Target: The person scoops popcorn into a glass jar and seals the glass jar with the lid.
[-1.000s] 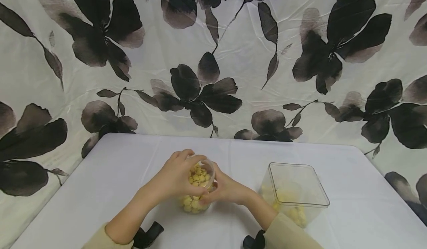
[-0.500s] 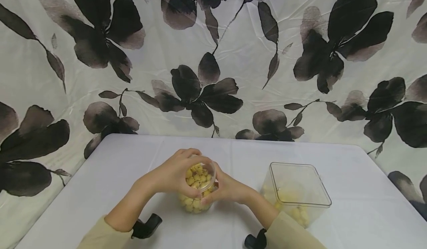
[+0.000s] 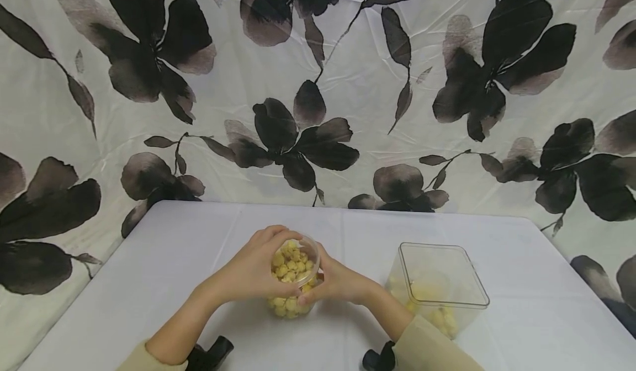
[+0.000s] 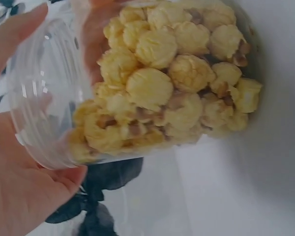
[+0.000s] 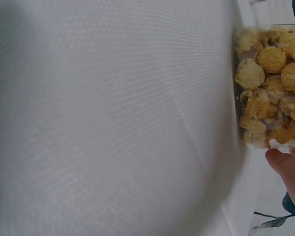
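Observation:
A clear round jar (image 3: 292, 307) full of pale yellow popcorn (image 4: 150, 88) stands upright on the table in the head view. My left hand (image 3: 248, 271) grips it around the upper rim, fingers over the far side and thumb in front. In the left wrist view that hand curves about the ridged, see-through top end. From the right, my right hand (image 3: 340, 278) holds the side of the jar, its thumb at the front. The right wrist view catches only the thumb (image 5: 285, 167) beside the popcorn-filled wall; the other fingers are mostly hidden.
A clear square container (image 3: 449, 274) with a lid stands to the right, some yellow pieces inside. White cloth covers the table (image 3: 367, 227). Behind hangs a curtain with dark flowers (image 3: 308, 133). Black wrist gear (image 3: 213, 353) sits under each forearm.
The left hand has shifted slightly left and lower around the rim, and more popcorn shows between the hands. The right hand, jar and square container stay nearly where they were.

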The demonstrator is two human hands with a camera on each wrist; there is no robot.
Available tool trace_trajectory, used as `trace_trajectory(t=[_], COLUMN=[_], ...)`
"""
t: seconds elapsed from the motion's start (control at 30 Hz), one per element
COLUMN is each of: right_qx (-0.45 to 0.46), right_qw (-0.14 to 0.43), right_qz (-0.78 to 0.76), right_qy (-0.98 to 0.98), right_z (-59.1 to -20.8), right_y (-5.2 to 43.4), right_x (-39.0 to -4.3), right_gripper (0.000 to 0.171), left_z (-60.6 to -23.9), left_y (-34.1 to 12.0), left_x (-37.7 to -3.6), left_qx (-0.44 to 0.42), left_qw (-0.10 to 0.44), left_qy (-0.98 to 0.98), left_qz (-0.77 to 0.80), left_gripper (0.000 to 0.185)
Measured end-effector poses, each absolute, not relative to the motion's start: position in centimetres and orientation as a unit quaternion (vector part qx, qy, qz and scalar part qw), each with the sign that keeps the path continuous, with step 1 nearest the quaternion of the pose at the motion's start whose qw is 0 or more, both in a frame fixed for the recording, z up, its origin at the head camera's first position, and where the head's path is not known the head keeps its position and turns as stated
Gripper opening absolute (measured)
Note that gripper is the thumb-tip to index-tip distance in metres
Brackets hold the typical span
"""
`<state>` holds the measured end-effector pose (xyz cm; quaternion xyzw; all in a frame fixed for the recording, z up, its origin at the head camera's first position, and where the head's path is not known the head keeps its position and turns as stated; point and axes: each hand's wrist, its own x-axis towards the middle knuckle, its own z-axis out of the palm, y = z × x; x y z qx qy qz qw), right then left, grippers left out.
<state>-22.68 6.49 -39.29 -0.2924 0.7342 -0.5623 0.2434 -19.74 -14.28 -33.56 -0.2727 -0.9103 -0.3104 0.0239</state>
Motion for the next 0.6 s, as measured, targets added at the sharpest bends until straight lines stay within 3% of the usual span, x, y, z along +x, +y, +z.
trace_trajectory(t=[0.3,0.6], right_qx=[-0.287,-0.284], right_qw=[0.24,0.238], right_qz=[-0.558,-0.568], right_qy=[0.741,0.734], right_z=[-39.1,-39.3], right_y=[6.5,6.3], right_x=[-22.9,-22.9], right_gripper=[0.101,0.107], left_z=[-34.0,-34.2], left_y=[-14.5,-15.5], left_x=[-20.7,-20.4], left_qx=[-0.294,-0.278], left_qw=[0.011,-0.013], left_qy=[-0.889,-0.89], left_qz=[-0.35,-0.362], left_gripper=[0.089,0.113])
